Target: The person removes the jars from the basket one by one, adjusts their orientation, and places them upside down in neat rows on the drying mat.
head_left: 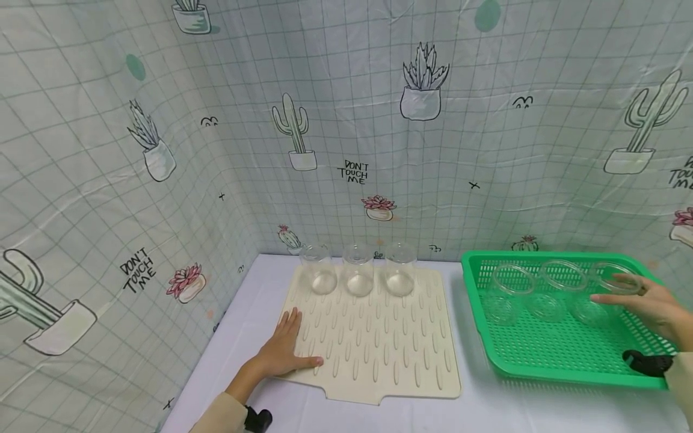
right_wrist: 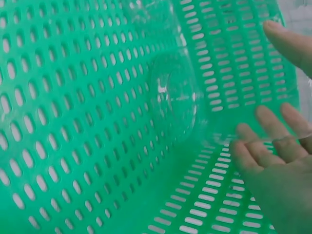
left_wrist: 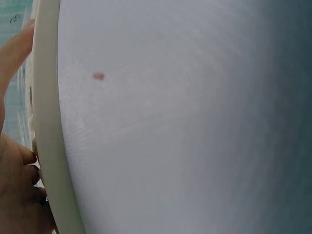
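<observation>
My left hand (head_left: 281,347) lies with fingers spread on the left side of a cream ridged draining board (head_left: 379,361). In the left wrist view, the fingers (left_wrist: 17,48) show beside the board's pale edge (left_wrist: 48,97). At the right, my right hand (head_left: 652,307) grips the rightmost clear cup (head_left: 590,310) in the green basket (head_left: 533,364), thumb on one side and fingers on the other. Two more clear cups, a middle one (head_left: 547,308) and a left one (head_left: 500,310), stand beside it. The right wrist view shows the held cup (right_wrist: 173,95) between thumb and fingers, its base near the perforated basket floor.
Along the board's back edge stand three clear cups: a left one (head_left: 323,279), a middle one (head_left: 360,282) and a right one (head_left: 399,281). Board and basket sit on a white-covered table (head_left: 325,418). A cactus-print cloth (head_left: 346,120) hangs behind and at the left.
</observation>
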A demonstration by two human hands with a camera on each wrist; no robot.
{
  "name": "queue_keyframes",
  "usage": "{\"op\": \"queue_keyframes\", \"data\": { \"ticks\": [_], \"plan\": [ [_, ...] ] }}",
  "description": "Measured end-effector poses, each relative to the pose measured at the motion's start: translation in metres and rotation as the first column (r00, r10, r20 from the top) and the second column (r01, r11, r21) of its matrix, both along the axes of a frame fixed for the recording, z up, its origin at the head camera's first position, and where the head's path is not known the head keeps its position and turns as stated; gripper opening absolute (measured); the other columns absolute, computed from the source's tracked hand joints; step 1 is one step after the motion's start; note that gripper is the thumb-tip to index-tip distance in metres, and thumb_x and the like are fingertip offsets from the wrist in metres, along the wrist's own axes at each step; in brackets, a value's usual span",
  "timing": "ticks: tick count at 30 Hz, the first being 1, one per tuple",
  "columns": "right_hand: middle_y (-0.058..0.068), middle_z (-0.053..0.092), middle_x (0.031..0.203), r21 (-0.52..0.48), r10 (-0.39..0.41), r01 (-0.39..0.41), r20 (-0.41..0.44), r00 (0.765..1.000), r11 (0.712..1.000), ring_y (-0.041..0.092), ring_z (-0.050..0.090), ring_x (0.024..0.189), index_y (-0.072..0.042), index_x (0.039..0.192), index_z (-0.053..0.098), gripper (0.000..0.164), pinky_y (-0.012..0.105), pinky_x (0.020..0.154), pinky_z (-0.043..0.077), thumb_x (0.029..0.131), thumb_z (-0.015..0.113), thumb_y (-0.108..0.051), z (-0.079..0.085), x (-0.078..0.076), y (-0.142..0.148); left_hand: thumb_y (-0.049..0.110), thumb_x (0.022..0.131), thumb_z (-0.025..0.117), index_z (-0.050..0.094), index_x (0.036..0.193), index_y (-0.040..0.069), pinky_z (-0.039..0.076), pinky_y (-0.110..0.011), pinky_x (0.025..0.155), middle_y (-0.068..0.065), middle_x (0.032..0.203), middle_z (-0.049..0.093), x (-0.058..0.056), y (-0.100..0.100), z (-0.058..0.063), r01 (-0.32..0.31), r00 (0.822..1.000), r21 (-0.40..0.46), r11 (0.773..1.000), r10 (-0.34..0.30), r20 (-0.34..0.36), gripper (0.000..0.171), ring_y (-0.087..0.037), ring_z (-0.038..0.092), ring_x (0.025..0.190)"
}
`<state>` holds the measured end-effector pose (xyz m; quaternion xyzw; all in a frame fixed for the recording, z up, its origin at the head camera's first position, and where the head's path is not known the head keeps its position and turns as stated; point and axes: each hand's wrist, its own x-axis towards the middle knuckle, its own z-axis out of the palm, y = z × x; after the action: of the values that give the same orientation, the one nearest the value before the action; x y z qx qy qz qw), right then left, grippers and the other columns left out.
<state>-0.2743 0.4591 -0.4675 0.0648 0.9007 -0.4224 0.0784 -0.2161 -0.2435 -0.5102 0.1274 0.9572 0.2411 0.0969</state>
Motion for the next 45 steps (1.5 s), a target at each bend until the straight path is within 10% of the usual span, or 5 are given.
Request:
{"op": "queue_keyframes", "data": {
  "ticks": [12, 24, 33, 41, 45],
  "plan": [
    [0.045, 0.003, 0.137, 0.059, -0.11, 0.111, -0.018, 0.994, 0.992, 0.066, 0.01, 0.116, 0.013, 0.14, -0.002, 0.101, 0.072, 0.083, 0.025, 0.086, 0.061, -0.045, 0.015, 0.004, 0.0, 0.063, 0.071, 0.066, 0.008, 0.145, -0.005, 0.008, -0.055, 0.108, -0.019, 0.151, 0.002, 0.0, 0.002, 0.005, 0.006, 1.0, 0.016, 1.0, -0.006, 0.009, 0.116, -0.037, -0.005, 0.137],
    [0.036, -0.008, 0.144, -0.046, -0.167, 0.162, -0.133, 0.977, 0.986, 0.06, 0.002, 0.123, -0.017, 0.147, -0.007, 0.098, 0.071, 0.091, 0.019, 0.084, 0.064, -0.042, 0.008, -0.007, 0.022, 0.062, 0.07, 0.067, 0.009, 0.144, -0.006, 0.007, -0.053, 0.108, -0.021, 0.151, 0.003, 0.001, 0.002, 0.005, 0.008, 1.0, 0.036, 0.999, -0.009, 0.005, 0.116, -0.038, -0.004, 0.137],
    [0.021, -0.003, 0.151, 0.044, -0.143, 0.161, -0.273, 0.951, 0.986, 0.053, -0.002, 0.13, -0.014, 0.148, -0.002, 0.094, 0.073, 0.088, 0.016, 0.085, 0.064, -0.036, 0.029, 0.007, 0.011, 0.064, 0.07, 0.064, 0.008, 0.145, -0.004, 0.006, -0.052, 0.109, -0.02, 0.151, 0.003, 0.001, 0.001, -0.001, 0.012, 1.0, 0.031, 0.999, -0.012, -0.012, 0.116, -0.035, -0.004, 0.138],
    [0.032, -0.003, 0.147, 0.04, -0.062, 0.083, -0.37, 0.927, 0.996, 0.065, 0.011, 0.119, -0.001, 0.146, 0.001, 0.093, 0.075, 0.091, 0.005, 0.085, 0.067, -0.022, 0.064, 0.024, -0.013, 0.063, 0.07, 0.066, 0.011, 0.144, -0.006, 0.007, -0.055, 0.108, -0.022, 0.151, 0.003, 0.002, 0.002, 0.003, 0.007, 1.0, 0.031, 1.0, -0.007, 0.0, 0.115, -0.039, -0.004, 0.137],
    [0.025, 0.004, 0.15, 0.047, -0.061, 0.087, -0.405, 0.912, 0.995, 0.044, 0.035, 0.124, -0.012, 0.148, 0.004, 0.088, 0.072, 0.094, 0.009, 0.086, 0.066, -0.021, 0.067, 0.027, -0.019, 0.064, 0.07, 0.065, 0.01, 0.144, -0.005, 0.007, -0.054, 0.108, -0.021, 0.151, 0.003, 0.001, 0.002, 0.004, 0.008, 1.0, 0.026, 1.0, -0.008, 0.0, 0.116, -0.038, -0.004, 0.137]
  ]
}}
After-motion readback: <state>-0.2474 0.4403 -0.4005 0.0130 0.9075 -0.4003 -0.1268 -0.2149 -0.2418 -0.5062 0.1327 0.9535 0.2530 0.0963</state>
